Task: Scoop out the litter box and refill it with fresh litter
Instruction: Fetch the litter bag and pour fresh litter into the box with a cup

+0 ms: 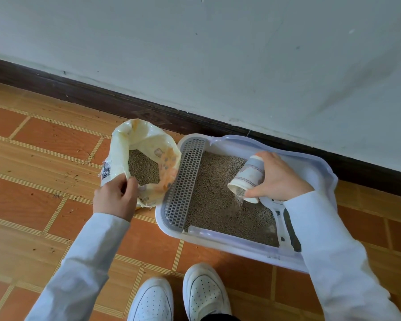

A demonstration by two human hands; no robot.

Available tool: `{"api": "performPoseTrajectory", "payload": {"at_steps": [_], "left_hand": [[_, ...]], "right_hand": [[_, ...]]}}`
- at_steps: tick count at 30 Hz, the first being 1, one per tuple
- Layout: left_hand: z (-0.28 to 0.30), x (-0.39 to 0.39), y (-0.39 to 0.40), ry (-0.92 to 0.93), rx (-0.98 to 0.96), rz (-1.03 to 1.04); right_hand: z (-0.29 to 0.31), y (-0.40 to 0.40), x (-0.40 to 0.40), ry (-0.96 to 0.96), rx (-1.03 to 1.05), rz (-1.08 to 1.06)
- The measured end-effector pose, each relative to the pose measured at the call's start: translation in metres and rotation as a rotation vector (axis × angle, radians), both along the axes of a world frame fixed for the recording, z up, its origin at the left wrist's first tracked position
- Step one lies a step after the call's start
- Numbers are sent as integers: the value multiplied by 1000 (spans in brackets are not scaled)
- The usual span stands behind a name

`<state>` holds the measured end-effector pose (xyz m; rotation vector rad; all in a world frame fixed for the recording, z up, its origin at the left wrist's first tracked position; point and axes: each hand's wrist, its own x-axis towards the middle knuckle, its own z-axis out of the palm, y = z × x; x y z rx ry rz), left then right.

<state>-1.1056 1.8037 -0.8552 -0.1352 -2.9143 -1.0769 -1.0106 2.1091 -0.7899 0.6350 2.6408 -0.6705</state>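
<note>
Both hands curled, gripping: left (115, 197), right (278, 179).

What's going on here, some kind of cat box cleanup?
A person is topping up a litter box on the tiled floor. The right hand grips a paper cup tipped mouth-down over the box, and litter grains are pouring from it onto the litter already spread inside. The left hand pinches the rim of an open litter bag standing just left of the box, still partly full. A grey grated step runs along the box's left side.
</note>
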Motion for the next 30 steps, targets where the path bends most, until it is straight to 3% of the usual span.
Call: {"api": "performPoseTrajectory", "payload": {"at_steps": [8, 11, 14, 16, 19, 21, 24, 30], "left_hand": [[3, -2, -6, -30, 27, -1], [4, -3, -8, -34, 54, 17], [3, -5, -10, -37, 76, 22], [2, -7, -11, -39, 84, 22], [1, -8, -14, -41, 84, 15], [1, -8, -14, -43, 91, 7], [3, -6, -15, -51, 95, 13], [5, -3, -17, -61, 77, 19]], "right_hand": [[4, -20, -12, 238, 447, 64], [4, -26, -18, 286, 553, -15], [6, -31, -28, 419, 389, -143], [13, -38, -37, 498, 125, -219], [20, -54, -55, 444, -260, -264], [20, -69, -69, 422, -378, -220], [18, -95, -91, 423, -391, -111], [-3, -147, -124, 423, -146, 231]]}}
